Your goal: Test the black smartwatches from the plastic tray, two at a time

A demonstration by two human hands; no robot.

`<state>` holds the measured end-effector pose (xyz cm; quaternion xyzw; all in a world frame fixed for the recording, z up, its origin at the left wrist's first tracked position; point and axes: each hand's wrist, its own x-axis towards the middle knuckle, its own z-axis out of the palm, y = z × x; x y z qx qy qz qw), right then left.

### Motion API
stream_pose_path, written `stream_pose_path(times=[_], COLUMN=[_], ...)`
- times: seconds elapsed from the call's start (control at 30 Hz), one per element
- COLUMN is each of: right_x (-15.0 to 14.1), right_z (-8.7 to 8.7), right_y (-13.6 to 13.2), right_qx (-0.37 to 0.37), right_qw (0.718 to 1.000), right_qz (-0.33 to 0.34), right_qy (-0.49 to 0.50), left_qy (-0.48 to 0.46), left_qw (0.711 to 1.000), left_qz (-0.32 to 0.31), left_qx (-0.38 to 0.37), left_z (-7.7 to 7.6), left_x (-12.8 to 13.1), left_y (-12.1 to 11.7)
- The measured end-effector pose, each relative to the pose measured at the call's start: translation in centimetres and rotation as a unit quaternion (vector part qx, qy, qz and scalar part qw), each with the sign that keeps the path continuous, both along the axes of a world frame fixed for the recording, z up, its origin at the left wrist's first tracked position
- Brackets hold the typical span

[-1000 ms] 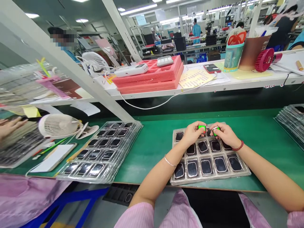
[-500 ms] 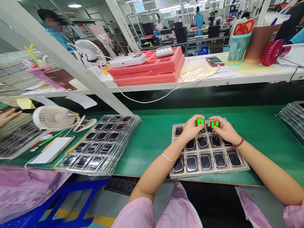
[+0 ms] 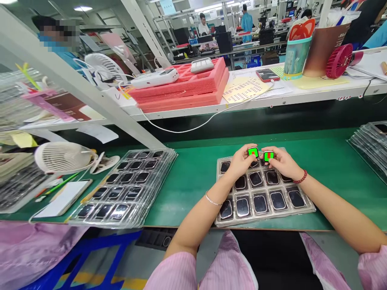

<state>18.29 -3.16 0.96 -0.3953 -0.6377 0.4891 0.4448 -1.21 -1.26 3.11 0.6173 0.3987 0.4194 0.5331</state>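
Between the thumb and fingers of my left hand [image 3: 241, 161] is a smartwatch body [image 3: 253, 152] without a strap, its lit screen green with a red patch. My right hand [image 3: 283, 163] pinches a second smartwatch body [image 3: 269, 156], lit green and red as well. The two watches are held close side by side, apart from each other, over the back of a clear plastic tray [image 3: 266, 220]. Rows of dark-screened watch bodies [image 3: 260, 203] sit in the tray's pockets. My hands and forearms hide some back and left pockets.
Left of me stands a stack of filled clear trays [image 3: 142, 201], near a white fan [image 3: 65, 157] and a notepad [image 3: 65, 199]. More trays [image 3: 370, 147] lie at far right. A shelf [image 3: 187, 114] ahead carries red foam [image 3: 208, 86] and a phone [image 3: 267, 75].
Both hands still hold their watches over the tray, and the screens have tilted slightly. The whole view has shifted a little. The co-worker's hand at the left edge is out of sight.
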Motion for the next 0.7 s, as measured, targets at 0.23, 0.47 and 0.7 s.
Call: stream_pose_path(times=[0.23,0.47,0.7], right_x=[-0.1,-0.2,-0.1], right_z=[0.6,1.0,0.4], right_y=[-0.3,-0.4,-0.1], right_qx=[-0.005,-0.020,-0.005], right_qw=[1.000,1.000,1.000], right_qz=[0.003,-0.011,-0.024], right_qy=[0.004,0.003,-0.014], left_qy=[0.005,-0.003,0.007], left_qw=[1.000,1.000,0.999], left_qz=[-0.001,-0.016,-0.016], left_qx=[0.004,0.012,0.036], left_z=[0.0,-0.4,-1.1], left_x=[0.1,0.2,0.0], left_y=[-0.1,0.1,0.4])
